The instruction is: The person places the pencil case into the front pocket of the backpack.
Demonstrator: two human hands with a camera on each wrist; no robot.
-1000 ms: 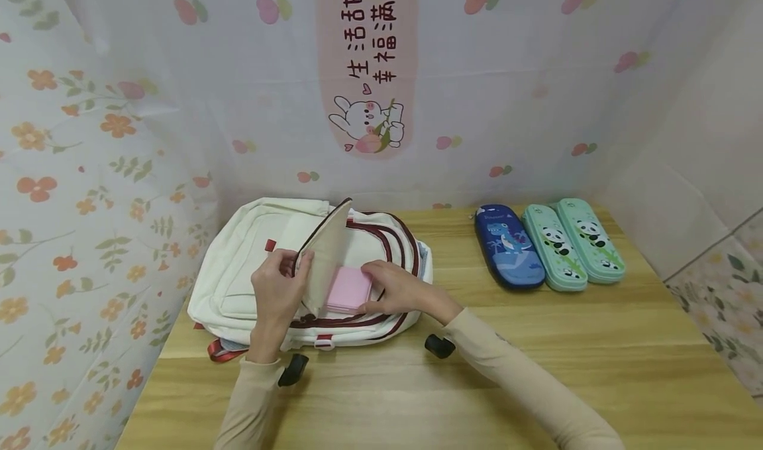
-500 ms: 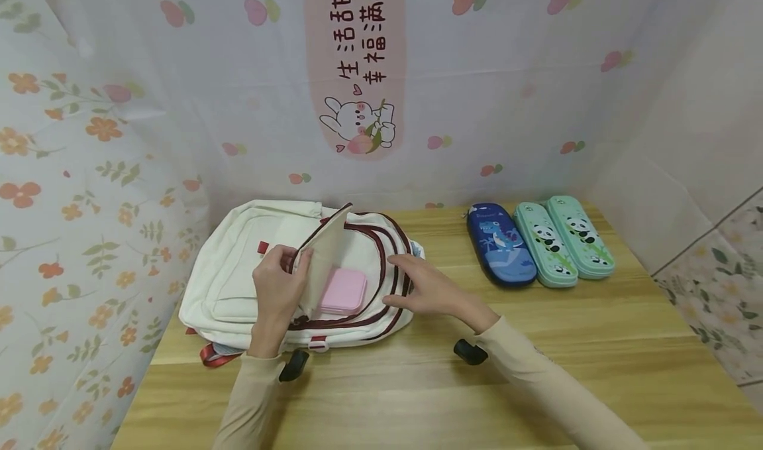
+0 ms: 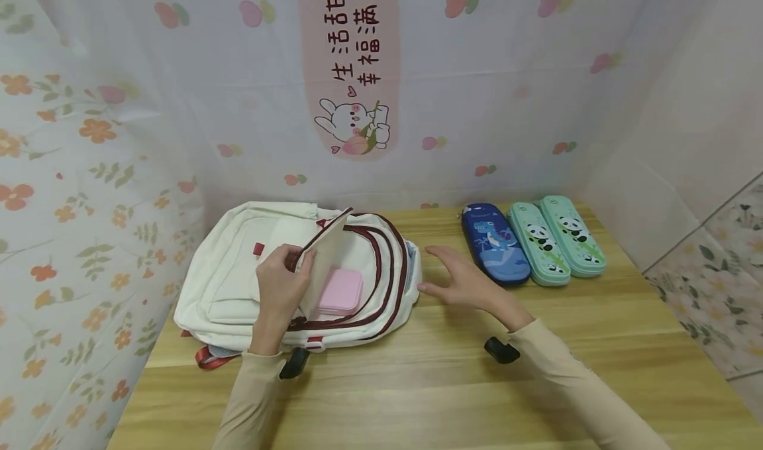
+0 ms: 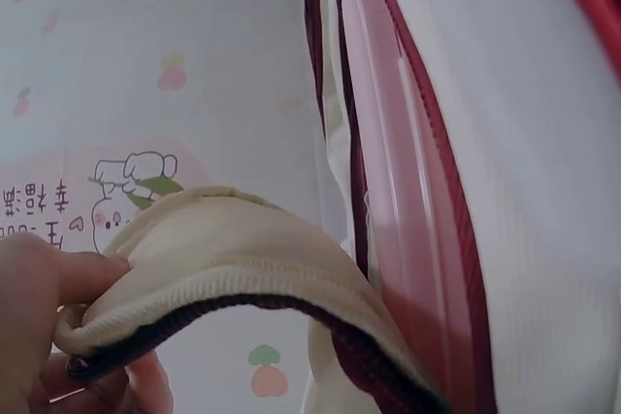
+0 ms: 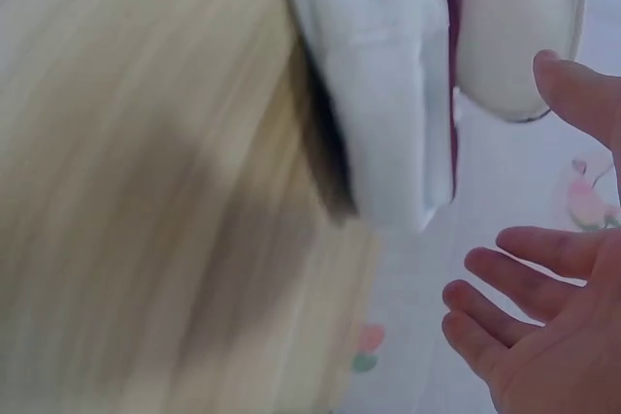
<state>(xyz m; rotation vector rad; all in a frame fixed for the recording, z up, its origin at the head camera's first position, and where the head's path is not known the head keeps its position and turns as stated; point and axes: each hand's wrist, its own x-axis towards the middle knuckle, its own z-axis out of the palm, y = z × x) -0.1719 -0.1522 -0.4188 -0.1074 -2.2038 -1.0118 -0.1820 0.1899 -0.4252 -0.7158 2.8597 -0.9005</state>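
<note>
A white backpack (image 3: 232, 264) with dark red zips lies on the table, its front pocket unzipped. My left hand (image 3: 281, 281) pinches the edge of the pocket flap (image 3: 324, 258) and holds it raised; the left wrist view shows thumb and fingers on the flap's zipped edge (image 4: 223, 302). Inside the pocket lies a flat pink box (image 3: 342, 291), partly hidden by the flap. My right hand (image 3: 471, 284) is empty, fingers spread, between the backpack and the blue dinosaur pencil case (image 3: 496, 244). In the right wrist view its fingers (image 5: 524, 278) are apart from the backpack (image 5: 378, 75).
Two mint green panda pencil cases (image 3: 541, 243) (image 3: 573, 236) stand side by side right of the blue one, near the back of the wooden table (image 3: 405, 397). A printed curtain (image 3: 250, 92) hangs behind. A red strap (image 3: 211, 358) sticks out at the backpack's lower left.
My right hand has let go of the pink box in the pocket and moved right, off the backpack. My left hand still holds the flap up. The head view has shifted slightly.
</note>
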